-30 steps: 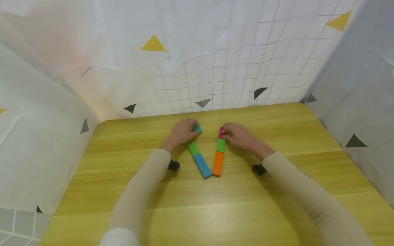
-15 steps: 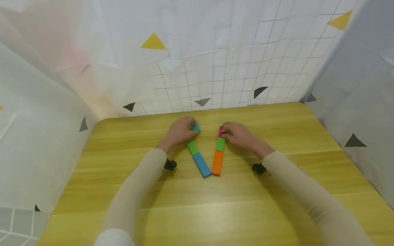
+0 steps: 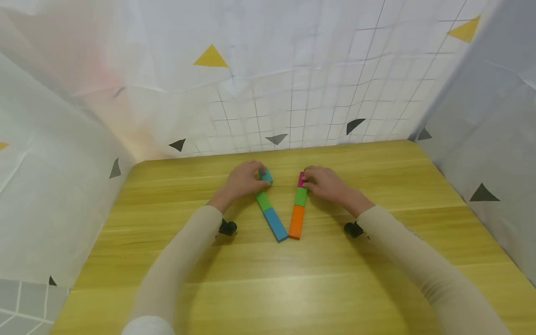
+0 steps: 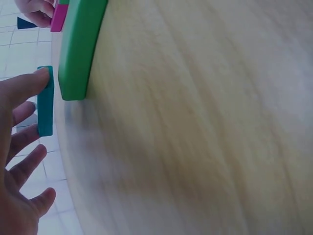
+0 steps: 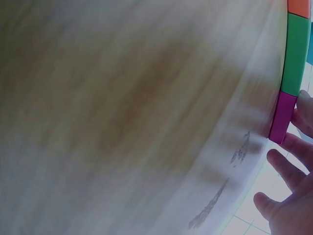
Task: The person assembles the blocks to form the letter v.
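My left hand [image 3: 242, 179] pinches a teal block [image 4: 45, 103] between thumb and fingers, at the far end of the left row. That row also has a green block [image 3: 263, 201] and a longer blue block [image 3: 275, 224]. A gap shows between the teal block and the green one in the left wrist view. My right hand [image 3: 325, 182] holds a magenta block [image 5: 283, 116] by thumb and fingertip at the far end of the right row. Butted against it is another green block [image 5: 296, 54], followed by an orange block [image 3: 296, 222].
Both rows lie on a wood-grain table [image 3: 268, 288] and nearly meet at their near ends, forming a V. White sheeting [image 3: 268, 83] with grid lines and triangles rises behind the table and along both sides.
My left hand and forearm have shifted slightly left, the teal block moving a little with them. The right hand keeps its place on the magenta block, and the other blocks stay put.
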`<state>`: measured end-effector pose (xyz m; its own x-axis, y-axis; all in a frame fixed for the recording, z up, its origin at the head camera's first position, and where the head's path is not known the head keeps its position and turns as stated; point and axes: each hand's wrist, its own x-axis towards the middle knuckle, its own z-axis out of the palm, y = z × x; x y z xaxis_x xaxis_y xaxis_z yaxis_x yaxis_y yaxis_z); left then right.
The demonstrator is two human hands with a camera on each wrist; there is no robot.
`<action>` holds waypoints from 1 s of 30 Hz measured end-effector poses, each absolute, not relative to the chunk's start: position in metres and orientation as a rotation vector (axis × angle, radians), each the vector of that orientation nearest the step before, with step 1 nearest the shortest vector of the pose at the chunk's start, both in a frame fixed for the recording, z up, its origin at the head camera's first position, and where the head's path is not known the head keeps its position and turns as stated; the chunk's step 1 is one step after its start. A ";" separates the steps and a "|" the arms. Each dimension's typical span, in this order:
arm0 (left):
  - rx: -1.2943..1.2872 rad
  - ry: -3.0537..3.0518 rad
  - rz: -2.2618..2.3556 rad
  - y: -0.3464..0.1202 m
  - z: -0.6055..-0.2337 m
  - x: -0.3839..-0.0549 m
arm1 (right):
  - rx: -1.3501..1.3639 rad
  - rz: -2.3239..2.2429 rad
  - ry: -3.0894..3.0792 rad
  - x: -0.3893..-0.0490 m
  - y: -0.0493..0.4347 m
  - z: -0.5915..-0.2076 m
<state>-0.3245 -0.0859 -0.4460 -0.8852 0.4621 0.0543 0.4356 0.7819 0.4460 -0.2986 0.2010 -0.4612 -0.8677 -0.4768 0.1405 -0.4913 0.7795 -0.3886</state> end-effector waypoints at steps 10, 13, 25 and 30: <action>0.759 2.920 0.716 -0.094 -0.448 -0.319 | 0.792 0.656 -2.935 -0.298 0.200 -0.460; 0.767 2.921 0.730 -0.097 -0.450 -0.319 | 0.797 0.647 -2.934 -0.297 0.200 -0.460; 0.747 2.951 0.702 -0.103 -0.453 -0.318 | 0.800 0.662 -2.934 -0.297 0.201 -0.461; 0.744 2.951 0.728 -0.107 -0.456 -0.317 | 0.797 0.685 -2.933 -0.297 0.200 -0.461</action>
<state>-0.3175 -0.1072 -0.4556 -0.8869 0.4511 0.0993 0.4455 0.7787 0.4417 -0.2973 0.2004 -0.4614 -0.8687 -0.4759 0.1370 -0.4874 0.7725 -0.4069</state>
